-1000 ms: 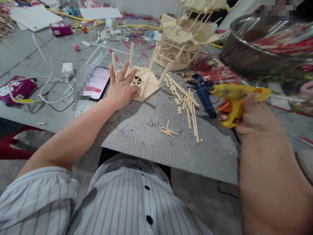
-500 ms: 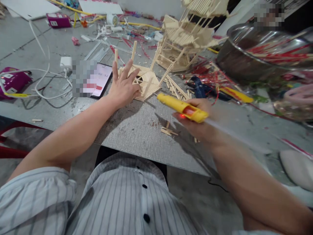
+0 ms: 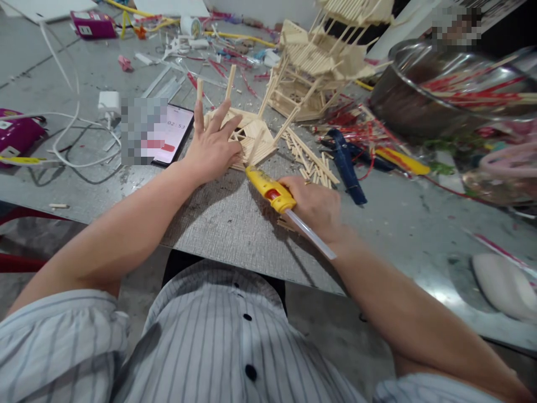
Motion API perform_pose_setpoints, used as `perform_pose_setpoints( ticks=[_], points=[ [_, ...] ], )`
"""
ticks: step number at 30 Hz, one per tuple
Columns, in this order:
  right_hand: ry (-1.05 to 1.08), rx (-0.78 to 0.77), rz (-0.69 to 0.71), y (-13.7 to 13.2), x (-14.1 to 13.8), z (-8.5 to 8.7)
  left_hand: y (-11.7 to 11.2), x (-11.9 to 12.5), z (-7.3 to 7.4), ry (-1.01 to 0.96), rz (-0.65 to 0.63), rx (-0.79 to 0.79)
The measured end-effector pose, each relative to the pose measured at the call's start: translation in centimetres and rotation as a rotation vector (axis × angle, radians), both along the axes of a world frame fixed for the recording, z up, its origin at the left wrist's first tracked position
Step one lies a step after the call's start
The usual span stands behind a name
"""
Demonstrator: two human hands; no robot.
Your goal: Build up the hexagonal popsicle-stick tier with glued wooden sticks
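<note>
My left hand [image 3: 216,145], fingers spread, rests on a small platform of wooden sticks [image 3: 260,134] with several upright posts. In my right hand [image 3: 314,204] is a yellow hot glue gun [image 3: 268,187], with a clear glue stick [image 3: 312,235] poking out of its back. The gun's nozzle points at the platform's near edge, close to the foot of a short post and my left thumb; whether it touches is too small to tell. Loose cut sticks [image 3: 310,159] lie just right of the platform.
A tiered stick model [image 3: 310,67] stands behind. Right of it are a metal basin [image 3: 403,95] and a dark blue tool [image 3: 348,168]. A phone [image 3: 174,134] showing a timer, a white charger [image 3: 109,103] with cables and purple boxes [image 3: 92,25] occupy the left side.
My right hand has brought the glue gun leftward to the platform's near edge and turned it. The dark blue tool shows more fully. My left hand stays on the platform.
</note>
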State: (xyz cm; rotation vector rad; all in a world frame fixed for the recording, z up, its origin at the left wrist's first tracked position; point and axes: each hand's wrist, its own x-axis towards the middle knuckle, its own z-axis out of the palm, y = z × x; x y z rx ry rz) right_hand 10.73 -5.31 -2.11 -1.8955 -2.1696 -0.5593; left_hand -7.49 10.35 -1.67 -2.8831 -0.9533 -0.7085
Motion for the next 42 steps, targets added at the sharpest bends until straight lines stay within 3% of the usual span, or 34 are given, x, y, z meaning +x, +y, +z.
perform_pose_setpoints(
  ticks=[24,34,42],
  points=[
    [-0.006,0.074,-0.092,-0.08,0.15,-0.82,0.2,0.06,-0.32,-0.034,-0.002,-0.024],
    [0.075,0.094,-0.121,-0.42,0.19,-0.14,0.09,-0.05,0.01,-0.029,-0.008,-0.022],
    [0.048,0.053,-0.079,-0.58,0.46,-0.23,0.56,0.2,-0.5,0.021,0.02,0.018]
  ],
)
